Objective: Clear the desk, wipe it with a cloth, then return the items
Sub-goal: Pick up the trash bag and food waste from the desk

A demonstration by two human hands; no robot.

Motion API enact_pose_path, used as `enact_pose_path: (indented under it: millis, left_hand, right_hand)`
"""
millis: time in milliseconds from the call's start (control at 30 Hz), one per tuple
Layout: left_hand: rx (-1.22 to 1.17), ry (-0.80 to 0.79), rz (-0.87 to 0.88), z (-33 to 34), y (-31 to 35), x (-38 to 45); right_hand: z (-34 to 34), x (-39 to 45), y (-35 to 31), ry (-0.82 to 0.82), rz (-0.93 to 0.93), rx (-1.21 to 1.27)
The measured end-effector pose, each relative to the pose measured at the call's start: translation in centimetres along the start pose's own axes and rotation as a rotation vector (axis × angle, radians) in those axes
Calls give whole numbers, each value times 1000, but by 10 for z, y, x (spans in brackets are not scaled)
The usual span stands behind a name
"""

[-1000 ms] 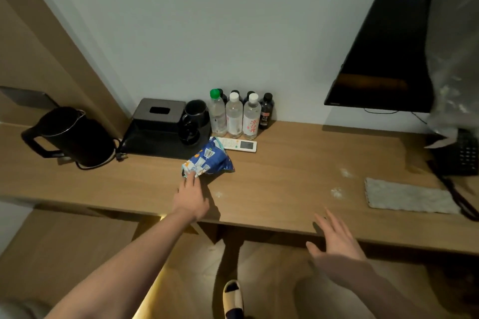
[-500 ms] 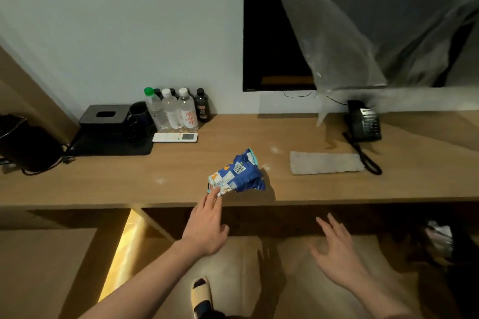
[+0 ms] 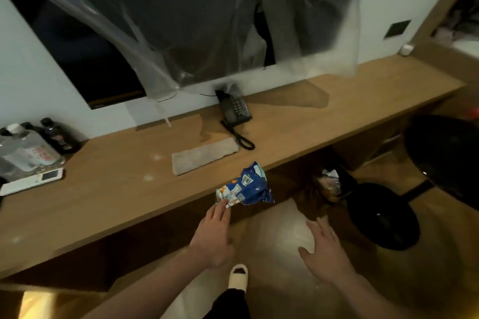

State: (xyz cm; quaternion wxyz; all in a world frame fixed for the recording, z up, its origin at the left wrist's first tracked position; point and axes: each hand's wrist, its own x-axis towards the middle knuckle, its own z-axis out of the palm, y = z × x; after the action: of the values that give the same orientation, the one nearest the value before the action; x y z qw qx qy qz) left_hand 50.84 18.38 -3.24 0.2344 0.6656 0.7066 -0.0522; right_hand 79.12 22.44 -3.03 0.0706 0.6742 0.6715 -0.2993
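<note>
Clearing stage, early — left hand pinches crinkly blue foil snack bag by its end, bag held past front edge of wooden desk. Right hand empty, fingers spread. Flat grey cloth, bottles, white remote, black phone not yet removed — wiping not begun.

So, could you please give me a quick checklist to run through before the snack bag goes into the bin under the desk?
1. Bag held: the left hand pinches the blue snack bag by its lower end. Ok.
2. Bag clear of the desk: past the front edge. Ok.
3. Bag over the waste bin: the bin lies further right. Not ok.
4. Bin has room: contents show inside, level unclear. Cannot tell.
5. Right hand free: fingers spread, holding nothing. Ok.
6. Grey cloth ready: flat on the desk. Ok.
</note>
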Motion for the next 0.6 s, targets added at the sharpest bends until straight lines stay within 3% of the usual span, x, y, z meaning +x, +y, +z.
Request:
enact_pose_path:
  millis: [267,600]
  left_hand:
    - [3,-63,142,12,120,118]
    - [59,-191,218,25,240,269]
  right_hand:
    - [-59,61,91,-6,177,102]
    - [-141,182,188,5,266,173]
